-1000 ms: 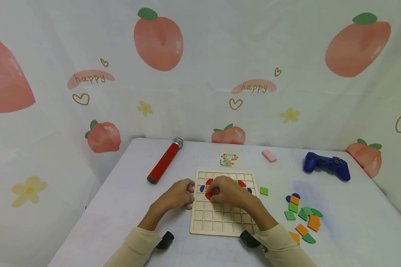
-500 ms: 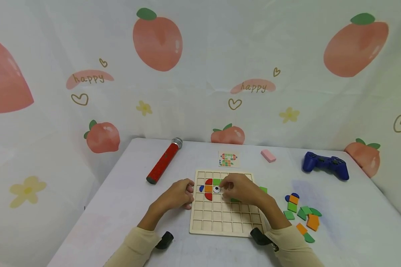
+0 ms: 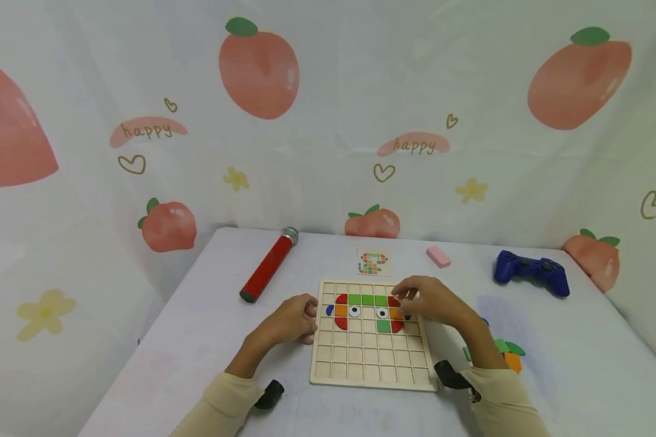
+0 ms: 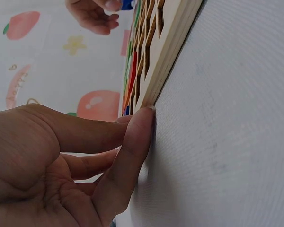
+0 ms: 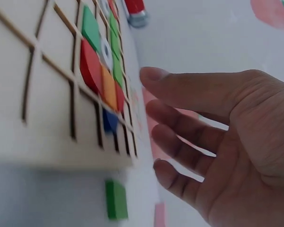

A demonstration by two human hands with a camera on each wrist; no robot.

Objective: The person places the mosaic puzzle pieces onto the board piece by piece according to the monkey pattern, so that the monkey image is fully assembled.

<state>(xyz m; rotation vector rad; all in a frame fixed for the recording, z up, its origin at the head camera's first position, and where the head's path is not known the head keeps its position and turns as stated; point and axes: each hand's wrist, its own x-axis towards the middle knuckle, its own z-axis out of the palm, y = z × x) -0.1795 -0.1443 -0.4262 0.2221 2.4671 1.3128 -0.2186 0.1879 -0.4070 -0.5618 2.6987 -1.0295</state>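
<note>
A wooden grid board (image 3: 361, 364) lies on the white table. Coloured tiles in its upper rows form a shape: red curved tiles (image 3: 341, 323), green squares (image 3: 368, 300), orange squares and two eye tiles (image 3: 354, 311). My left hand (image 3: 292, 318) holds the board's left edge, a fingertip against its side and another finger at its top in the left wrist view. Over the board's upper right corner hovers my right hand (image 3: 432, 300), its fingers loosely bent with nothing between them. It partly hides the blue tile at the right end, which shows in the right wrist view (image 5: 110, 121).
Behind the board lies a picture card (image 3: 375, 262). A red microphone (image 3: 268, 267) is at the back left, a pink block (image 3: 438, 256) and a blue game controller (image 3: 532, 272) at the back right. Loose tiles (image 3: 512, 362) lie right, partly behind the right arm. A green tile (image 5: 116, 201) sits beside the board.
My right hand has moved right from the left eye tile, across the board, to its upper right corner. Both eye tiles and the green row now show. The left hand has stayed at the edge.
</note>
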